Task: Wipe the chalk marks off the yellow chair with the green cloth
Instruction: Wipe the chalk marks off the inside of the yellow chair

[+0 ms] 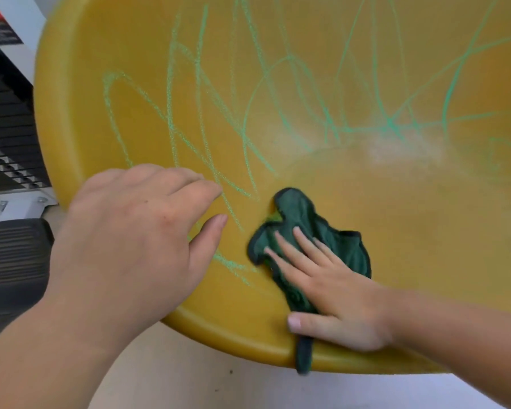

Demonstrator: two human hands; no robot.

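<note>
The yellow chair (396, 225) fills most of the view, its seat covered with green chalk marks (207, 113) on the left and top. A smeared, paler patch lies in the middle right. The dark green cloth (295, 211) lies crumpled on the seat near the front rim, one corner hanging over the edge. My right hand (331, 290) presses flat on the cloth with straight fingers. My left hand (136, 231) rests on the seat's left rim, fingers relaxed over the chalk lines, holding nothing.
A pale floor (219, 385) shows below the chair's front edge. At the left stand a black slatted object (9, 261) and a white frame with dark shelves (6, 119).
</note>
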